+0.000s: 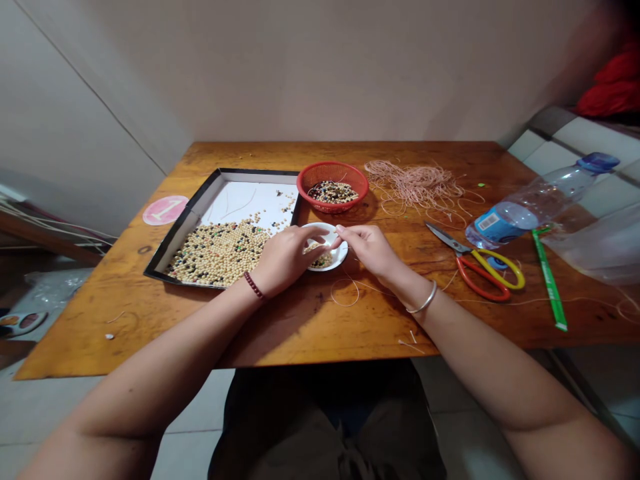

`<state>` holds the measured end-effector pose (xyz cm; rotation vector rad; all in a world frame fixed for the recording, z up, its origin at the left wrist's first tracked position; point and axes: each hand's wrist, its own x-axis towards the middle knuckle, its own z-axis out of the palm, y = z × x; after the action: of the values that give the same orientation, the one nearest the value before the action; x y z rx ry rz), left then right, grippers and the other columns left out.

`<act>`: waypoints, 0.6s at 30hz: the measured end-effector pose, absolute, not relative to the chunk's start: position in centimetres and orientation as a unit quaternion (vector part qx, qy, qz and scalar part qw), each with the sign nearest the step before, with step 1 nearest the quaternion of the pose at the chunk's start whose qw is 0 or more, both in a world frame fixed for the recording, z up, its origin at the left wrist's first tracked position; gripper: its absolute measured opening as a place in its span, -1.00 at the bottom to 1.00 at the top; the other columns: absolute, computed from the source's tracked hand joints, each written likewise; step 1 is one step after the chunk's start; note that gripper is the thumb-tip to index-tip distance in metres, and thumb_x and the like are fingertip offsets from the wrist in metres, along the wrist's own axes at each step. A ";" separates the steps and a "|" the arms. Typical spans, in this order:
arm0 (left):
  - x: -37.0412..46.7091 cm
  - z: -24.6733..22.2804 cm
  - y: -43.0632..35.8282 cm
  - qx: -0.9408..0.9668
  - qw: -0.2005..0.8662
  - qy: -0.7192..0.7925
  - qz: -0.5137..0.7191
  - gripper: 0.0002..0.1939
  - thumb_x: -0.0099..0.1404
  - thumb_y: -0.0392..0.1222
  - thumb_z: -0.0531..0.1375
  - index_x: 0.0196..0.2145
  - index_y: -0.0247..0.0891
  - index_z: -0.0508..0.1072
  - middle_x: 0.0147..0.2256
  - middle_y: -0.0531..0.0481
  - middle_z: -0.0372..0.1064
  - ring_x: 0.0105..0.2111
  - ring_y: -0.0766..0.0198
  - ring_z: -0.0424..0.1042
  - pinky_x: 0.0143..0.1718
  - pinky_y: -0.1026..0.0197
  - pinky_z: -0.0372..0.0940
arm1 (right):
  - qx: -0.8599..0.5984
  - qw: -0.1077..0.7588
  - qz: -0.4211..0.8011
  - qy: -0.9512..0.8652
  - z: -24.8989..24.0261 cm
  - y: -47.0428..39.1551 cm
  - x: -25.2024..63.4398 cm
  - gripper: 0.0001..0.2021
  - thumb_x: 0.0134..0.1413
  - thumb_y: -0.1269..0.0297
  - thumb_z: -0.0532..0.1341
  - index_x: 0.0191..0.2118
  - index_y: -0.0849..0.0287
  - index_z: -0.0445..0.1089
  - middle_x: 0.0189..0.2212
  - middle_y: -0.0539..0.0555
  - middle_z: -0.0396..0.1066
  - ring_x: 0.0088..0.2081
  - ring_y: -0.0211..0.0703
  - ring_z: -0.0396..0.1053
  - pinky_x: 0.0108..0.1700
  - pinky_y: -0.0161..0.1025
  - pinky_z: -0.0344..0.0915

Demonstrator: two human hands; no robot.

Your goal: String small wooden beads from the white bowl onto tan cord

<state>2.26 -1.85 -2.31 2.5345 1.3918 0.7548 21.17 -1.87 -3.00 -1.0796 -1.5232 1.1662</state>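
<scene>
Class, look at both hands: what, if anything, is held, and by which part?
It cannot be told: the right hand is at the rim of the white bowl, the left hand reaches over it, and anything between their fingertips is too small.

Left wrist (259, 288): single-strand bracelet (253, 285), small round beads, dark red, closely strung. Right wrist (420, 301): slim bangle (426, 300), silver-coloured, plain, smooth, shiny. Both forearms bare, slender, widening toward elbows. Over lap: dark clothing (280, 427), brownish-black, loose, softly creased, fabric bunched near middle (350, 453); bunching too dim to tell whether knot or fold. Darker, bluish-black patch (350, 403) between brownish sides. Garment type unclear.
</scene>
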 end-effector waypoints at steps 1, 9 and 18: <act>2.3 -2.3 -1.9 0.848 0.084 0.452 0.264 -0.72 0.33 -0.08 0.17 -0.03 -0.16 0.47 -0.27 -0.06 0.52 -0.34 0.25 0.45 -0.30 0.23 0.28 | -0.435 0.454 0.470 -0.620 -3.1 -1.8 21.2 -0.57 0.09 -0.03 0.17 -0.52 0.24 0.52 -0.57 0.04 0.42 -0.50 -0.28 0.26 -0.34 -0.28 0.16; 2.6 -2.0 -2.3 0.866 0.026 0.405 0.292 -0.83 0.36 -0.12 0.14 -0.28 -0.22 0.49 -0.35 -0.03 0.47 -0.37 0.26 0.38 -0.31 0.24 0.24 | -0.451 0.442 0.453 -0.630 -3.2 -1.8 21.1 -0.65 0.07 0.12 0.17 -0.59 0.22 0.47 -0.57 0.04 0.46 -0.49 -0.25 0.31 -0.30 -0.27 0.17; 2.7 -1.7 -2.3 0.840 0.098 0.407 0.344 -0.86 0.32 -0.11 0.20 -0.29 -0.22 0.47 -0.37 0.03 0.46 -0.41 0.35 0.37 -0.32 0.28 0.25 | -0.455 0.431 0.445 -0.640 -3.4 -1.7 21.2 -0.65 0.06 0.10 0.18 -0.60 0.21 0.47 -0.56 0.07 0.47 -0.45 -0.20 0.36 -0.29 -0.26 0.22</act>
<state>2.67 -2.34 -1.67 2.4865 1.2048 1.0194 21.15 -1.69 -3.41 -1.1341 -1.5971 1.1101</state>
